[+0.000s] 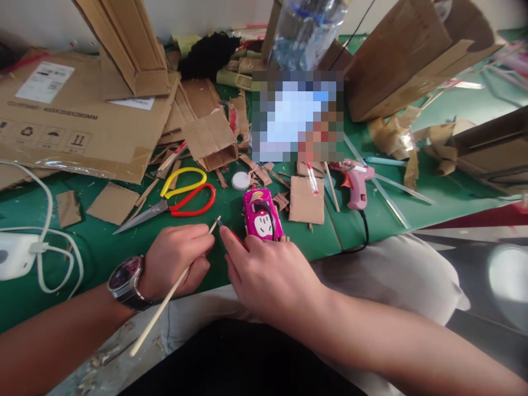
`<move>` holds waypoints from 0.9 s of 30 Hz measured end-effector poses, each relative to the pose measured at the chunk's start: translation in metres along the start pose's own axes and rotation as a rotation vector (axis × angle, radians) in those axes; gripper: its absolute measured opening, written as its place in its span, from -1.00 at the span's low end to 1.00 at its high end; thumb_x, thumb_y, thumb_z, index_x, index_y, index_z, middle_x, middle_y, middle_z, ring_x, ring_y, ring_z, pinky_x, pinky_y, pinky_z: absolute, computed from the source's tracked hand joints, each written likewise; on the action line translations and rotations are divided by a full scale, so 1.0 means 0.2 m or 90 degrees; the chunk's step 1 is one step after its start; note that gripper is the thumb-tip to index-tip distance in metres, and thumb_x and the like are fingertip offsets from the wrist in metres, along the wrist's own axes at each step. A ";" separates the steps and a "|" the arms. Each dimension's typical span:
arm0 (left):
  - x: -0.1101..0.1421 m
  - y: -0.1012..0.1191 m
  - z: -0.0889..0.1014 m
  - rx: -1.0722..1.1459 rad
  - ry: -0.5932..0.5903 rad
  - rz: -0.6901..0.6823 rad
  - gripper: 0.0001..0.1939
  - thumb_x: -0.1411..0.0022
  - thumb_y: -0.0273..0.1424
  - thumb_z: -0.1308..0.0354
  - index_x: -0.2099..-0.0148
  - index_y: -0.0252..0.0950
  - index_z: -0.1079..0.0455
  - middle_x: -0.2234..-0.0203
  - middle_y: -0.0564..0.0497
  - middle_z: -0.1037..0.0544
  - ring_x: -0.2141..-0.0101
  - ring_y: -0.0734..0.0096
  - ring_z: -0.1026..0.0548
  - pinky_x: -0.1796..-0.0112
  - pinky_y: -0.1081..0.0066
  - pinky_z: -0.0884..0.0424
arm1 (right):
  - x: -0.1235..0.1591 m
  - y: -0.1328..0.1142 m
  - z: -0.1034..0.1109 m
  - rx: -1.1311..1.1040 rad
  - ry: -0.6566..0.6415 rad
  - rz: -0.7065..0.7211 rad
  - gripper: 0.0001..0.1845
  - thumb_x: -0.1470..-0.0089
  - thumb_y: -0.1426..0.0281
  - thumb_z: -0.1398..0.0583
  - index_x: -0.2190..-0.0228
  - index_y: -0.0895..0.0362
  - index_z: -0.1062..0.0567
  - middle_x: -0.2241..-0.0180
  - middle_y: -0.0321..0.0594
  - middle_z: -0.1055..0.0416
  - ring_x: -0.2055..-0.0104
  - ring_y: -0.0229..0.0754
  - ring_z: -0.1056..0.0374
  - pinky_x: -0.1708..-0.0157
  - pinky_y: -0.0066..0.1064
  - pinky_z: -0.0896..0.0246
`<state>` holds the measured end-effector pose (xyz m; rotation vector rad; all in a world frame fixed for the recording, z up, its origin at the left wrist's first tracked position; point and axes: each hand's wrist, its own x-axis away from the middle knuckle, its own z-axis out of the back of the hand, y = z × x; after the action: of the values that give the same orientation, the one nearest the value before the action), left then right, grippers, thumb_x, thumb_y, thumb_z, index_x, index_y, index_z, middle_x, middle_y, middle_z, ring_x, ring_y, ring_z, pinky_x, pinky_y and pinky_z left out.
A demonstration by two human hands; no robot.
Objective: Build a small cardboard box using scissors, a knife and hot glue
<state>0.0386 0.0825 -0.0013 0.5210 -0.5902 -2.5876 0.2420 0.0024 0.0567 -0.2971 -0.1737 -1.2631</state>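
My left hand (175,263), with a watch on the wrist, is closed round a thin wooden stick (165,303) that runs from below the wrist up to its tip by my right forefinger. My right hand (268,272) is closed in a pinch on a small red-handled tool (236,236), whose point meets the tip of the stick. A pink toy car (262,215) stands on the green table (49,297) just beyond my right hand's knuckles.
Yellow and red scissors (181,198), a white cap (240,180), a pink glue gun (355,181) with a black cord, cardboard scraps (306,201), a flat box (70,121), a water bottle (305,30) and a white charger (16,254) with its cable lie about.
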 end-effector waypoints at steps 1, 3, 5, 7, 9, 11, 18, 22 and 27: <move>0.00 0.00 0.00 0.001 0.001 -0.001 -0.75 -0.33 -0.54 0.04 0.40 -0.15 -0.19 0.54 0.06 -0.33 0.53 0.32 -0.30 0.48 0.26 -0.21 | -0.01 0.00 0.01 0.000 -0.007 -0.004 -0.41 -0.49 0.35 -0.18 -0.45 0.20 -0.46 0.32 -0.04 -0.67 0.45 -0.07 -0.62 0.60 -0.30 0.11; 0.00 0.00 0.00 0.005 -0.001 0.000 -0.75 -0.34 -0.53 0.03 0.40 -0.15 -0.18 0.54 0.06 -0.33 0.53 0.32 -0.30 0.48 0.25 -0.22 | -0.02 -0.01 0.03 0.003 -0.023 -0.007 -0.43 -0.50 0.36 -0.16 -0.43 0.23 -0.48 0.34 -0.03 -0.66 0.45 -0.07 -0.61 0.59 -0.31 0.09; 0.00 0.00 0.00 0.008 -0.001 0.002 -0.75 -0.34 -0.52 0.03 0.39 -0.14 -0.18 0.55 0.06 -0.34 0.53 0.32 -0.31 0.49 0.25 -0.22 | -0.03 -0.02 0.05 0.006 -0.039 -0.001 -0.45 -0.49 0.40 -0.15 -0.40 0.26 -0.50 0.36 -0.02 -0.66 0.45 -0.06 -0.61 0.58 -0.32 0.02; 0.00 0.00 0.00 0.008 0.002 0.003 -0.76 -0.33 -0.52 0.03 0.39 -0.14 -0.16 0.55 0.07 -0.34 0.54 0.32 -0.31 0.49 0.26 -0.22 | -0.04 -0.03 0.06 0.006 -0.045 0.005 -0.43 -0.48 0.44 -0.14 -0.41 0.28 -0.49 0.35 -0.02 -0.66 0.44 -0.05 -0.61 0.58 -0.33 -0.06; -0.01 0.00 0.00 0.009 0.007 0.004 -0.76 -0.32 -0.52 0.03 0.40 -0.14 -0.15 0.56 0.07 -0.34 0.54 0.32 -0.30 0.50 0.27 -0.21 | -0.05 -0.03 0.06 0.001 -0.047 0.007 -0.41 -0.48 0.44 -0.12 -0.43 0.28 -0.46 0.33 -0.01 -0.66 0.43 -0.03 -0.62 0.57 -0.34 -0.15; -0.01 0.00 0.00 0.008 0.012 0.006 -0.76 -0.32 -0.53 0.03 0.40 -0.14 -0.14 0.56 0.07 -0.34 0.54 0.32 -0.30 0.50 0.27 -0.21 | -0.06 -0.02 0.05 -0.004 -0.055 0.002 -0.40 -0.50 0.43 -0.10 -0.46 0.26 -0.42 0.30 0.02 -0.68 0.41 -0.02 -0.65 0.54 -0.35 -0.24; -0.01 0.02 -0.01 0.015 0.009 -0.002 -0.75 -0.35 -0.52 0.04 0.40 -0.15 -0.19 0.55 0.06 -0.35 0.54 0.33 -0.32 0.49 0.28 -0.23 | -0.08 -0.01 0.02 -0.008 -0.090 -0.009 -0.33 -0.48 0.46 -0.07 -0.52 0.28 -0.31 0.21 0.11 -0.70 0.31 0.02 -0.70 0.46 -0.35 -0.40; -0.01 0.01 0.00 0.005 0.004 0.009 -0.73 -0.36 -0.52 0.05 0.40 -0.16 -0.21 0.55 0.06 -0.35 0.53 0.32 -0.33 0.48 0.27 -0.24 | -0.06 -0.01 0.00 0.001 -0.066 -0.012 -0.35 -0.50 0.44 -0.08 -0.52 0.26 -0.32 0.24 0.07 -0.69 0.33 -0.01 -0.69 0.47 -0.36 -0.39; -0.01 0.00 0.01 0.024 0.004 0.022 -0.76 -0.37 -0.52 0.06 0.33 -0.21 -0.34 0.51 0.06 -0.40 0.51 0.35 -0.37 0.46 0.30 -0.29 | -0.02 0.02 -0.02 0.013 -0.018 -0.002 -0.37 -0.52 0.38 -0.14 -0.51 0.23 -0.34 0.18 -0.02 -0.70 0.37 -0.02 -0.66 0.53 -0.30 -0.37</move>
<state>0.0396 0.0844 0.0009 0.5261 -0.6407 -2.5453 0.2439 0.0055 0.0510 -0.2975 -0.2108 -1.2600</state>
